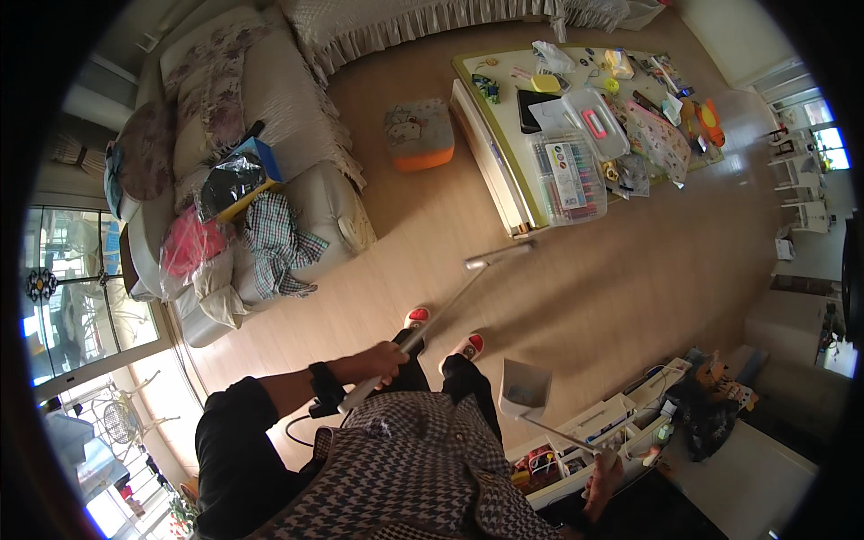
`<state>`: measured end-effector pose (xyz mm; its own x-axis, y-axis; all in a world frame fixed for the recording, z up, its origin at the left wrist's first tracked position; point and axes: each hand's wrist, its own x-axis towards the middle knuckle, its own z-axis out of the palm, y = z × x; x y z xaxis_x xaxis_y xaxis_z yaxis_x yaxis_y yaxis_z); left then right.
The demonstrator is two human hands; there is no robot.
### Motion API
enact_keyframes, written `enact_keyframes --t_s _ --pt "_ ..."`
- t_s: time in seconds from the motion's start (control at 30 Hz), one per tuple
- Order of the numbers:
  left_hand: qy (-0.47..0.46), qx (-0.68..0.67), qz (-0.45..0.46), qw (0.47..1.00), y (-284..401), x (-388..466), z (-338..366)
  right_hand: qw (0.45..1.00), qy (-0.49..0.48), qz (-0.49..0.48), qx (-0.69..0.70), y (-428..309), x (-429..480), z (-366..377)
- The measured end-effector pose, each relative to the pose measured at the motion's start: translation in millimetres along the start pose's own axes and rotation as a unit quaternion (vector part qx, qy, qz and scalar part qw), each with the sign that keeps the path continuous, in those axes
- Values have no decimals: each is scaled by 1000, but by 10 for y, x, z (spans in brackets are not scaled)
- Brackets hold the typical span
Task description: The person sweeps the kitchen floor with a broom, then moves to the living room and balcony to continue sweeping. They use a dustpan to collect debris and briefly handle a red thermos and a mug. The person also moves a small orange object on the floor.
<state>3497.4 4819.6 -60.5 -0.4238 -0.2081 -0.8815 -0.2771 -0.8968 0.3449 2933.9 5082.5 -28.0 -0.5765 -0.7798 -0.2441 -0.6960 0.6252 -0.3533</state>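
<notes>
My left hand (378,364) is closed around the pale handle of a long broom (439,307). The broom's narrow head rests at the floor near the corner of the low table, slightly blurred. At the lower right my right hand (603,472) grips the handle of a long-handled dustpan (525,388). The dustpan's light-coloured pan is beside my right foot, with something greyish inside that I cannot make out. Both feet, in red and white slippers, stand on the wood-look floor (378,283) between the broom and the dustpan.
A low table (503,169) bears a marker case, pouches and papers. Beside it stands an orange and grey stool (420,135). A sofa (283,121) with a checked cloth (278,243) and bags lies at the left. An open drawer unit (574,472) is at the lower right.
</notes>
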Motion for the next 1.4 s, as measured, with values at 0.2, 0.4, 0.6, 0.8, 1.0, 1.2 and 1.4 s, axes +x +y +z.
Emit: enact_keyframes --t_s 0.2,0.4,0.6,0.8,1.0,1.2,1.4 --pt "61 54 40 996 312 -132 -296 997 43 -28 58 39 280 121" --pt "49 -49 48 996 398 -255 -419 972 79 -28 221 -307 847 362" --pt "137 -84 30 987 531 -108 -648 978 58 6 199 -798 957 457" --pt "189 -10 41 981 891 151 -1241 985 116 -90 86 -1083 876 972" --pt "154 -42 83 984 1059 152 -1863 918 52 213 330 -1761 732 1065" --pt "157 -23 52 986 1289 137 -2211 878 88 318 347 -2374 538 1041" --pt "93 14 78 993 1559 319 -2460 870 85 306 377 -2558 527 1145"
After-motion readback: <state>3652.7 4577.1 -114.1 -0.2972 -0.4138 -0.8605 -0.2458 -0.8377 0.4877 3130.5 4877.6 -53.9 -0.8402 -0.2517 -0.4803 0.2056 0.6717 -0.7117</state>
